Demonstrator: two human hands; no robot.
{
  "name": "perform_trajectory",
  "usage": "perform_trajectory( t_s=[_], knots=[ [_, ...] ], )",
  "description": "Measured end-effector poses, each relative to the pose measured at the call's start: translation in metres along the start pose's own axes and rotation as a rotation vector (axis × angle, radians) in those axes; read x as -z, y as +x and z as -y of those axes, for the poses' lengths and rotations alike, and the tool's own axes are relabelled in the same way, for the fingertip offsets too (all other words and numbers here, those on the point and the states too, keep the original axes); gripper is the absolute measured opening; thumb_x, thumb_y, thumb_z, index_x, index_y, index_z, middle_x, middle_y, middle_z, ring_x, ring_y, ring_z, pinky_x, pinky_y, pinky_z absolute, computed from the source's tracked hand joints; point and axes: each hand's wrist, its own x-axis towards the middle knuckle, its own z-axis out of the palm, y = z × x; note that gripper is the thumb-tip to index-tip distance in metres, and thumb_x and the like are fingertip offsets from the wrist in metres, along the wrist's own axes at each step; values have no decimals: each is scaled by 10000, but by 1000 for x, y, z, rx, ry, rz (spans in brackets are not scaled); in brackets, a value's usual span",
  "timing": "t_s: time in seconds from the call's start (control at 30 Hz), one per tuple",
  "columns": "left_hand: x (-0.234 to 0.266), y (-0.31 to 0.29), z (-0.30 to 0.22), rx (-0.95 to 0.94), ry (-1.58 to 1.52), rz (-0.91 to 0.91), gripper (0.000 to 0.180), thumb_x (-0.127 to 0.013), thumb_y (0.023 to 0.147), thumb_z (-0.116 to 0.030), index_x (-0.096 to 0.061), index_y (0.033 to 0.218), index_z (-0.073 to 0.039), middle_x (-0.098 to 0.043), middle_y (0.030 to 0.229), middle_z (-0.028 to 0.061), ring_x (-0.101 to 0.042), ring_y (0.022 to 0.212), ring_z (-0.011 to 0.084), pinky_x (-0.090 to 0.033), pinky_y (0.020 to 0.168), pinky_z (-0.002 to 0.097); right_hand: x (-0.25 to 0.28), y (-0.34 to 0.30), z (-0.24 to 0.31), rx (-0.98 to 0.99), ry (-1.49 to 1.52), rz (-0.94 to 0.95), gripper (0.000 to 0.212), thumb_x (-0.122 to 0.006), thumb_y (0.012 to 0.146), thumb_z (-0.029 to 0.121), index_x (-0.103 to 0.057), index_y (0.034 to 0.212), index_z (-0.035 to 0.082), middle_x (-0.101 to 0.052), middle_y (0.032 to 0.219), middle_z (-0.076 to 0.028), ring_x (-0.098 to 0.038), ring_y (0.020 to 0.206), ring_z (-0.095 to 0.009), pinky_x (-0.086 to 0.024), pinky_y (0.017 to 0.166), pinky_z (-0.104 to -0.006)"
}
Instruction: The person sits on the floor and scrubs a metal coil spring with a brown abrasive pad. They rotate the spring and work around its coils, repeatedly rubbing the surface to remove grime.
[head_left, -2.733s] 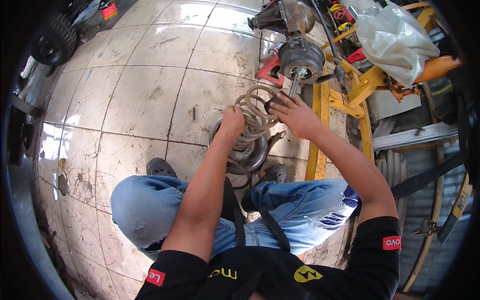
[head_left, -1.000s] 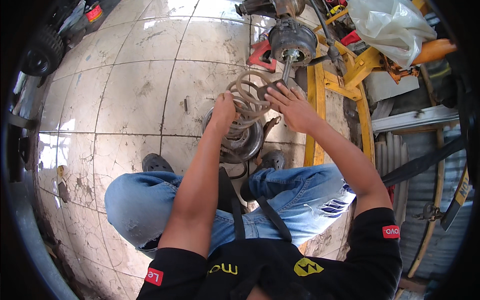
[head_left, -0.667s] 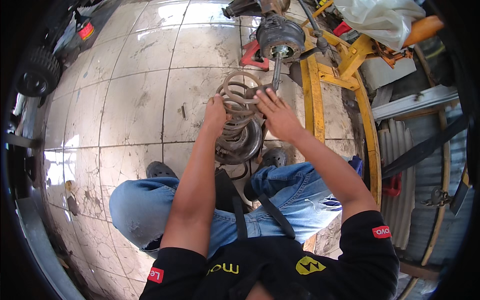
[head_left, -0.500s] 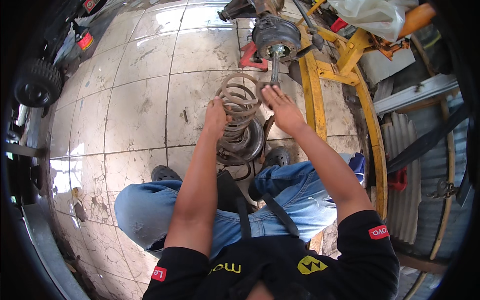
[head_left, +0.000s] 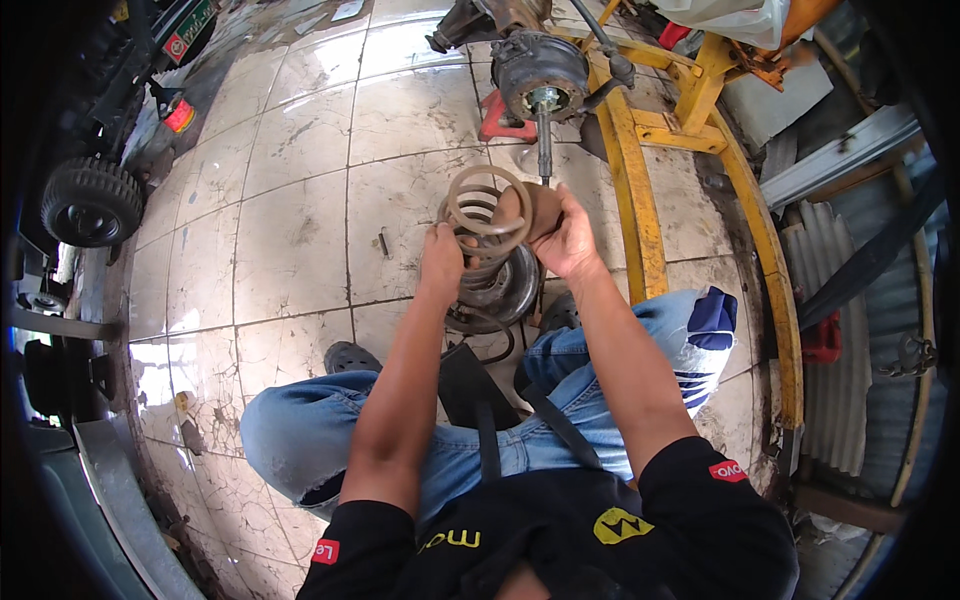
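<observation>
Since half a second ago our view tipped down | left hand and right hand grip coil spring on strut, over tiled floor | step: seating spring | next likely needs steady alignment

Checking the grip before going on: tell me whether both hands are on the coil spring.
Yes, the left hand grips the coil spring on its left side and the right hand holds its right side.
</observation>
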Motion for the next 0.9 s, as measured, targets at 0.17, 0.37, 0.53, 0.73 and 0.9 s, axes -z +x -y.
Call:
perform_trajectory(
  t_s=[0.17, 0.37, 0.53, 0.73, 0.9],
  knots=[
    [-2, -5, 0, -22, 64, 15, 289, -342, 1000, -246, -499, 1152, -57, -581, 846, 84, -532, 607, 166, -471, 519, 293, -9, -7, -13, -103, -90, -67, 555, -264, 1058, 427, -449, 1346, -10, -543, 1333, -181, -531, 1243, -317, -427, 1075, -453],
    [12, 7, -10, 91, 44, -4, 259, -380, 1012, -271, -521, 1156, -109, -535, 895, 30, -482, 626, 99, -411, 515, 247, -15, 0, 6, -95, 106, -51, 609, -178, 1055, 467, -407, 1397, 18, -490, 1384, -202, -494, 1288, -325, -400, 1111, -465],
    [21, 14, -16, 111, 35, -5, 249, -430, 1008, -273, -564, 1127, -100, -480, 849, -7, -428, 626, 76, -328, 497, 223, -26, -14, -27, -91, -79, -27, 641, -156, 1056, 469, -376, 1396, -28, -467, 1398, -205, -485, 1292, -327, -401, 1109, -476],
    [24, 22, -13, 134, -75, 32, 245, -461, 1003, -247, -576, 1137, -78, -462, 825, -11, -402, 614, 70, -298, 484, 217, -24, -8, -17, -19, -29, -32, 597, -177, 1061, 443, -392, 1385, -10, -475, 1385, -197, -498, 1276, -327, -440, 1075, -477],
    [26, 18, -16, 151, -83, 66, 236, -479, 1006, -224, -588, 1143, -67, -465, 809, -16, -418, 620, 72, -316, 489, 210, -35, -7, -18, -32, -173, 17, 512, -295, 1058, 433, -508, 1284, 26, -598, 1239, -149, -596, 1143, -269, -473, 1011, -443]
  ],
)
